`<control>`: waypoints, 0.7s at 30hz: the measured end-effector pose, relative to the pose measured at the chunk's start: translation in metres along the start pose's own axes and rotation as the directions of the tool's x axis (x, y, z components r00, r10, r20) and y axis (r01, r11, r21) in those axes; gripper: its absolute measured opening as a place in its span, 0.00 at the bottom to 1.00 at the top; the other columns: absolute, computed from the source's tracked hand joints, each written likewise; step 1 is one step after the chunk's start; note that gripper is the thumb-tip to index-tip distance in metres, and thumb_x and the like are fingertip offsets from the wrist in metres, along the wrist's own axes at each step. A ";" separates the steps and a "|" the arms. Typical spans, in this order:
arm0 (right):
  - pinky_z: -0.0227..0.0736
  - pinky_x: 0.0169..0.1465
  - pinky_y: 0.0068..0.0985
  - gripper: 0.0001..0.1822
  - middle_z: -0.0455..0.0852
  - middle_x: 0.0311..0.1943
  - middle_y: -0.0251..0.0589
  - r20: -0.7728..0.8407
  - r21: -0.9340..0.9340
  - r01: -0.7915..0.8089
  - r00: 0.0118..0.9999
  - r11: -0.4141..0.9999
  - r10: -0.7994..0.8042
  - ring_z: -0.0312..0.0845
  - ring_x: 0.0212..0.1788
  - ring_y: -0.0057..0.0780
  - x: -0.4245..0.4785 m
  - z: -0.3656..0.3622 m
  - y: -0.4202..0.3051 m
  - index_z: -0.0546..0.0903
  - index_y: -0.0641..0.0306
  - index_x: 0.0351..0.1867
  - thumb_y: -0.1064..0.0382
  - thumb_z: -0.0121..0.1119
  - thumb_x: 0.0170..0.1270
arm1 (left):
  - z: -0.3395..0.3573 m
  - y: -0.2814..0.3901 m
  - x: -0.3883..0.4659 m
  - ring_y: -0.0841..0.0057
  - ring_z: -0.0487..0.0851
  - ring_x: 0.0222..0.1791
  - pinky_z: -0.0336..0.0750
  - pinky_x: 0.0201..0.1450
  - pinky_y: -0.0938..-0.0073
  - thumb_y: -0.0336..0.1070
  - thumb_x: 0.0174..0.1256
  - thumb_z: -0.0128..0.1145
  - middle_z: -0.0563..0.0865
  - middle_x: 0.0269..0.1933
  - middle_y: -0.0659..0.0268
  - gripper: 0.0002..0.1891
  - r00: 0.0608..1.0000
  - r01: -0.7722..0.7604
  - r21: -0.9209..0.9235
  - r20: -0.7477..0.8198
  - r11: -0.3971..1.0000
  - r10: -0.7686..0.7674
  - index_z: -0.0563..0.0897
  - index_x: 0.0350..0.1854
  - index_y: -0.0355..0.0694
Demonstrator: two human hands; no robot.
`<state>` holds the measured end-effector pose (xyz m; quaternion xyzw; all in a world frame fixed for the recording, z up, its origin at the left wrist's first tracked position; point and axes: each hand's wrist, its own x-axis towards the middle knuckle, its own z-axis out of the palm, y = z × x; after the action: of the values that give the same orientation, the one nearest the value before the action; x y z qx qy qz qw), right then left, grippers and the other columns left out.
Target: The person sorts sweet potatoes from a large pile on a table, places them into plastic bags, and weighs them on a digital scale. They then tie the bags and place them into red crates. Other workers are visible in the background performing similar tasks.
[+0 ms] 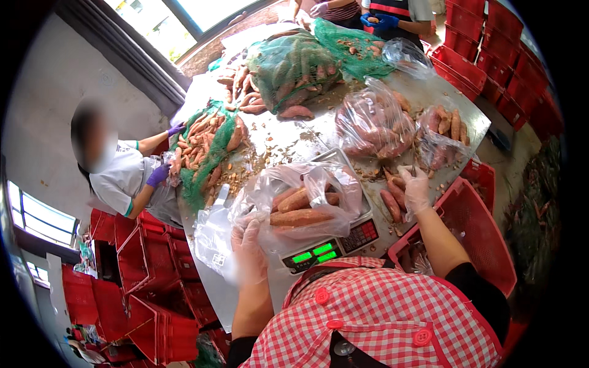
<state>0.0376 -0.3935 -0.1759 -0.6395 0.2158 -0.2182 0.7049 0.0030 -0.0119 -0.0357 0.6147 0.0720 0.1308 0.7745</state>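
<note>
My left hand (250, 253), in a clear glove, pinches the near left edge of a clear plastic bag (322, 186). Inside it lie several sweet potatoes (299, 217). The bag rests on a digital scale (363, 234) with lit green displays. Over to the right, my gloved right hand (416, 191) closes around a thin dark tool (413, 161), seemingly scissors, whose full shape is hidden. Loose sweet potatoes (391, 205) lie just left of that hand. A flat bundle of plastic bags (211, 241) sits beside my left hand.
Filled bags (375, 124) and a smaller one (444, 133) stand beyond the scale on the metal table (271, 131). Green net sacks (294, 69) of sweet potatoes occupy the far side. Red crates (474, 230) border the right. Purple-gloved (158, 175) and blue-gloved (379, 21) co-workers stand around.
</note>
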 end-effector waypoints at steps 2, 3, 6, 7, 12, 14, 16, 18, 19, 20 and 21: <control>0.69 0.45 0.22 0.06 0.84 0.30 0.31 0.143 0.084 -0.112 0.985 0.990 0.099 0.75 0.36 0.19 -0.005 0.029 -0.049 0.84 0.66 0.32 0.64 0.65 0.61 | 0.003 0.007 0.003 0.73 0.81 0.42 0.75 0.49 0.70 0.30 0.65 0.56 0.84 0.40 0.62 0.07 0.998 -0.003 -0.170 0.063 0.986 0.014 0.80 0.42 0.35; 0.67 0.44 0.21 0.06 0.84 0.29 0.31 0.238 0.177 -0.079 0.971 0.981 0.035 0.74 0.35 0.19 -0.001 0.043 -0.051 0.85 0.64 0.33 0.64 0.67 0.60 | 0.006 0.010 0.003 0.73 0.81 0.42 0.75 0.49 0.71 0.31 0.65 0.56 0.84 0.40 0.62 0.08 0.986 0.030 -0.216 0.165 0.976 0.006 0.80 0.43 0.34; 0.64 0.39 0.17 0.07 0.82 0.25 0.29 0.448 0.088 -0.258 0.873 0.962 0.193 0.72 0.32 0.17 0.005 0.085 -0.089 0.86 0.63 0.33 0.62 0.66 0.61 | -0.002 0.016 0.001 0.72 0.81 0.41 0.74 0.47 0.73 0.35 0.63 0.58 0.84 0.39 0.60 0.12 0.906 0.160 -0.244 0.420 0.957 -0.044 0.81 0.43 0.32; 0.62 0.35 0.16 0.08 0.79 0.23 0.28 0.499 0.091 -0.250 0.849 0.964 0.173 0.69 0.29 0.16 0.012 0.103 -0.089 0.85 0.62 0.32 0.60 0.63 0.64 | -0.012 0.016 0.000 0.71 0.81 0.41 0.73 0.46 0.74 0.37 0.60 0.61 0.84 0.38 0.59 0.14 0.874 0.214 -0.190 0.476 0.958 -0.100 0.81 0.42 0.32; 0.69 0.37 0.23 0.14 0.84 0.28 0.34 0.597 -0.288 0.039 0.788 0.957 0.148 0.75 0.30 0.23 0.086 0.180 -0.056 0.84 0.65 0.40 0.55 0.58 0.68 | -0.035 0.040 0.007 0.72 0.81 0.41 0.72 0.47 0.74 0.39 0.58 0.63 0.85 0.41 0.59 0.20 0.716 0.310 0.121 0.624 0.943 -0.315 0.82 0.48 0.28; 0.72 0.41 0.29 0.15 0.86 0.31 0.40 0.533 -0.563 0.186 0.826 0.805 0.182 0.80 0.33 0.31 0.118 0.219 -0.052 0.84 0.65 0.41 0.55 0.57 0.67 | -0.038 0.047 0.019 0.77 0.81 0.41 0.73 0.48 0.76 0.27 0.63 0.61 0.85 0.40 0.64 0.09 0.664 0.303 0.177 0.666 0.937 -0.340 0.81 0.44 0.32; 0.73 0.46 0.34 0.15 0.87 0.36 0.45 0.537 -0.640 0.348 0.841 0.685 0.074 0.82 0.39 0.40 0.162 0.253 -0.013 0.84 0.63 0.42 0.54 0.58 0.65 | -0.041 0.045 0.041 0.71 0.82 0.48 0.74 0.55 0.70 0.28 0.65 0.61 0.86 0.45 0.60 0.12 0.528 0.255 0.218 0.785 0.942 -0.324 0.82 0.49 0.31; 0.74 0.50 0.37 0.15 0.87 0.40 0.50 0.527 -0.704 0.423 0.849 0.571 0.021 0.83 0.44 0.46 0.199 0.284 0.015 0.85 0.61 0.43 0.53 0.59 0.63 | -0.049 0.038 0.061 0.68 0.83 0.50 0.73 0.57 0.68 0.30 0.65 0.62 0.86 0.47 0.57 0.13 0.413 0.242 0.239 0.852 0.940 -0.323 0.83 0.49 0.31; 0.74 0.51 0.38 0.15 0.86 0.41 0.51 0.516 -0.730 0.428 0.856 0.534 0.020 0.82 0.47 0.48 0.212 0.303 0.022 0.85 0.60 0.42 0.53 0.60 0.61 | -0.050 0.040 0.073 0.65 0.83 0.51 0.73 0.58 0.66 0.31 0.64 0.62 0.86 0.46 0.56 0.12 0.342 0.149 0.220 0.903 0.964 -0.259 0.84 0.47 0.31; 0.74 0.52 0.39 0.16 0.86 0.43 0.53 0.504 -0.755 0.430 0.864 0.496 0.018 0.82 0.49 0.50 0.225 0.318 0.028 0.85 0.60 0.42 0.53 0.62 0.59 | -0.055 0.028 0.083 0.64 0.82 0.52 0.73 0.58 0.64 0.31 0.64 0.62 0.85 0.47 0.55 0.12 0.268 0.128 0.156 0.945 0.979 -0.185 0.84 0.48 0.31; 0.75 0.52 0.40 0.18 0.86 0.42 0.53 0.474 -0.780 0.409 0.880 0.473 0.021 0.82 0.49 0.49 0.236 0.331 0.036 0.84 0.58 0.45 0.54 0.66 0.54 | -0.062 0.017 0.089 0.62 0.81 0.52 0.72 0.58 0.63 0.32 0.65 0.62 0.85 0.48 0.54 0.13 0.229 0.131 0.144 0.958 0.981 -0.171 0.84 0.48 0.31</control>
<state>0.4238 -0.2610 -0.1879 -0.9558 0.0620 -0.0184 0.2870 0.0689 0.0756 -0.0293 0.5676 -0.3572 -0.3502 0.6539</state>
